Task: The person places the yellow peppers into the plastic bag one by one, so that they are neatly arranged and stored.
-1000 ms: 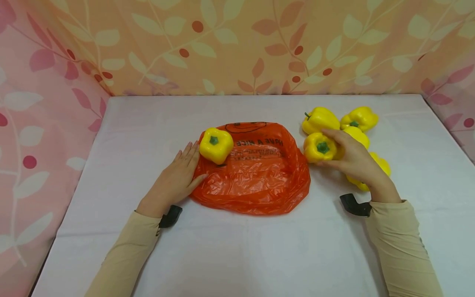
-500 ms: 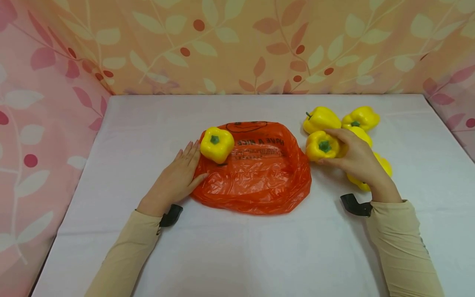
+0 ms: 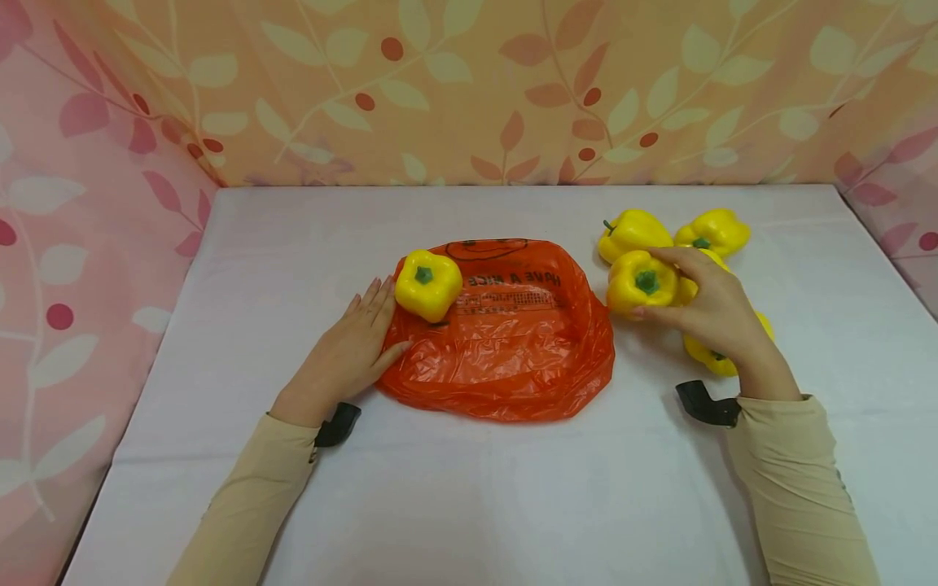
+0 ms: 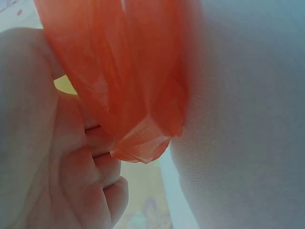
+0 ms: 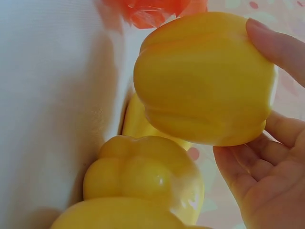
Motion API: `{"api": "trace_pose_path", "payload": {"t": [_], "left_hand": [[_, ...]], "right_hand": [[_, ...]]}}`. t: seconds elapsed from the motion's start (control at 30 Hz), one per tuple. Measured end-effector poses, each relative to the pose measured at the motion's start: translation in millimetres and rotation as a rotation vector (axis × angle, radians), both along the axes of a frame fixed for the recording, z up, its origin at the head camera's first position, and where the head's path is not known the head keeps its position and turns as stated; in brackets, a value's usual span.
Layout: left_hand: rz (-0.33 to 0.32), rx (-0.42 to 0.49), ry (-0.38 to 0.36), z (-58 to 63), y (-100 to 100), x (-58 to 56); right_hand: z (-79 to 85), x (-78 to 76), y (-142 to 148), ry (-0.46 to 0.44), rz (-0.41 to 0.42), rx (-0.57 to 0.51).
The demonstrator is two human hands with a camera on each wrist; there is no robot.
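A red plastic bag (image 3: 506, 350) with printed lettering lies on the white cloth, and a yellow bell pepper (image 3: 428, 286) sits on its upper left part. My left hand (image 3: 348, 354) rests along the bag's left edge, fingers extended and thumb over the plastic. In the left wrist view the bag (image 4: 119, 71) covers part of that hand (image 4: 71, 167). My right hand (image 3: 707, 301) grips another yellow bell pepper (image 3: 636, 281) between thumb and fingers, its green stem facing me. The right wrist view shows this pepper (image 5: 205, 81) raised above the others.
Around the right hand lie several more yellow bell peppers, among them one at the back (image 3: 634, 234), one at the back right (image 3: 714, 232) and one partly behind the wrist (image 3: 711, 358). Patterned curtains (image 3: 469, 89) stand behind and beside the table.
The pepper in my right hand has risen slightly off the cloth and shifted a little to the right. My left hand, the bag and the pepper on it stay in place.
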State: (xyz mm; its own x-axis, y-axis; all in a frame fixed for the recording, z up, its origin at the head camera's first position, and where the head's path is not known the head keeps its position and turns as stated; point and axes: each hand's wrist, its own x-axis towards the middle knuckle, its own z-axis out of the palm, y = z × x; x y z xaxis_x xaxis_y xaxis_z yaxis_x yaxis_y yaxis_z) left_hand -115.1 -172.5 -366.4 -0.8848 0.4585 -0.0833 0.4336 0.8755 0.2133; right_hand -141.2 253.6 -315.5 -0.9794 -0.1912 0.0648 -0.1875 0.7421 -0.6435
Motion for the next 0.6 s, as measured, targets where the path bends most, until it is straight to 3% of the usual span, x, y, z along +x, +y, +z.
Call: {"api": "trace_pose_path", "payload": {"t": [0.6], "left_hand": [[-0.001,0.005,0.006,-0.2,0.1,-0.8]], "right_hand": [[10.3,7.3,-3.7,0.050,-0.041,-0.040]]}}
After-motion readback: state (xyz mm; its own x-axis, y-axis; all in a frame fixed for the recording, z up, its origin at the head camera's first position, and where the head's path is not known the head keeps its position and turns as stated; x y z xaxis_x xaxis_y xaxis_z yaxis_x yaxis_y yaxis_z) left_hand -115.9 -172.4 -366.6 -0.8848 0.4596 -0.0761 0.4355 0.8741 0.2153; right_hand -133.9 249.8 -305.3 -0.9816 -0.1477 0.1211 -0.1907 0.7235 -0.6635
